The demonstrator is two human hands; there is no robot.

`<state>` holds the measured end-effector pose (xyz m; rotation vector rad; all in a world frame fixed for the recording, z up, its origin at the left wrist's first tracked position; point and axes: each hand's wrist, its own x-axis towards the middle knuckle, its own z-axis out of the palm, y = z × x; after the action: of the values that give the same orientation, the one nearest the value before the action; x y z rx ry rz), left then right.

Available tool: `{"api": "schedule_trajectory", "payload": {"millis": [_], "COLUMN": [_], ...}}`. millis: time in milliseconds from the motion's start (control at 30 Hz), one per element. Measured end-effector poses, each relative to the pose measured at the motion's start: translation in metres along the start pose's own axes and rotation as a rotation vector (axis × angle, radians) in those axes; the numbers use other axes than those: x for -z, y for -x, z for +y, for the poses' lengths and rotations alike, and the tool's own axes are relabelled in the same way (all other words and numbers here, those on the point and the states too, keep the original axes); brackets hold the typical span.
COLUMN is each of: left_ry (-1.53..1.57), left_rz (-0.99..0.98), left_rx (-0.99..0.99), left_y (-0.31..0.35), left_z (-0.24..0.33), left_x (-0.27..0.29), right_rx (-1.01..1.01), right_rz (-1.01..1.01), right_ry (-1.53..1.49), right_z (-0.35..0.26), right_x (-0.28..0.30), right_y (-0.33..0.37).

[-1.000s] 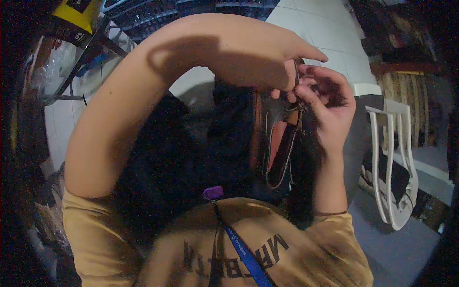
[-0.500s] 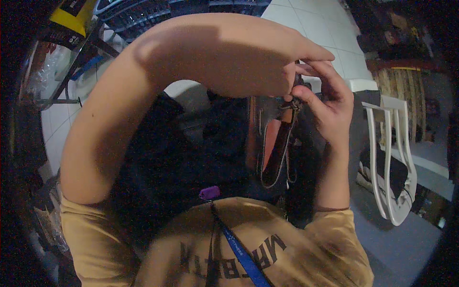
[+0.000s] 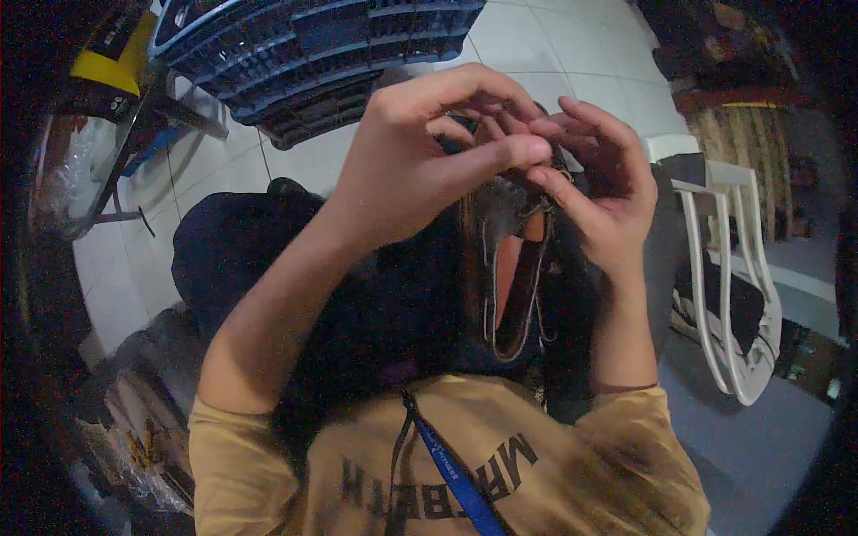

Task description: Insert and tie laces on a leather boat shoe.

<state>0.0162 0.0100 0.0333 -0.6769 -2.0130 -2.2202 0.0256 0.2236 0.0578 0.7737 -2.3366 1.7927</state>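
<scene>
My left hand (image 3: 429, 147) is closed at the fingertips, thumb pressed toward the index finger. My right hand (image 3: 617, 183) curls opposite it, its thumb tip almost meeting the left thumb. What is pinched between the fingers is too small and dark to make out. Just below both hands, over my lap, is a dark brown leather piece (image 3: 523, 308) with a long, shoe-like opening and pale edging. A salmon-coloured lining (image 3: 507, 272) shows inside it. Dark cord-like bits (image 3: 547, 201) bunch at its far end, partly hidden by the fingers.
A blue plastic crate (image 3: 295, 76) stands on the white tiled floor (image 3: 527, 45) ahead. To the right is a white plastic chair-like frame (image 3: 760, 304). A metal stand (image 3: 134, 152) and a yellow-and-black package (image 3: 103, 71) are at the far left. A blue lanyard (image 3: 460, 478) hangs down my shirt.
My left arm, which arched high across the view, has come down and back left, uncovering the crate. Its hand now meets the right fingers from the left. My right hand stays nearly in place.
</scene>
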Motion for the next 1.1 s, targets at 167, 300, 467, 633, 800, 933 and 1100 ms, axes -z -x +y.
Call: {"api": "schedule_trajectory", "payload": {"millis": [167,300,467,633,800,933,1100], "left_ry": [0.148,0.097,0.373,0.509,0.495,0.552,0.497], "left_rz": [-0.017,-0.047,0.010,-0.029,-0.042,-0.025,-0.044], "left_rx": [-0.010,0.020,0.096,0.158,0.202,0.167,0.200], "left_y": [0.003,0.009,0.008,0.006,0.006,0.007,0.009], "left_z": [-0.005,-0.005,-0.006,0.001,-0.002,-0.011,-0.006], "left_x": [-0.006,-0.003,-0.010,-0.002,0.003,-0.002,-0.003], "right_rx": [0.033,0.047,0.017,0.151,0.229,0.197,0.209], "right_rz": [0.038,0.008,-0.065,-0.262,-0.364,-0.462,-0.458], "right_ry": [0.168,0.136,0.097,0.305,0.692,0.778,0.582], "right_z": [0.003,0.006,-0.006,-0.024,-0.052,-0.044,-0.029], "right_x": [0.002,0.001,0.016,0.030,0.035,0.033,0.036], "right_y": [-0.003,-0.005,-0.020,-0.044,-0.061,-0.063,-0.056]}}
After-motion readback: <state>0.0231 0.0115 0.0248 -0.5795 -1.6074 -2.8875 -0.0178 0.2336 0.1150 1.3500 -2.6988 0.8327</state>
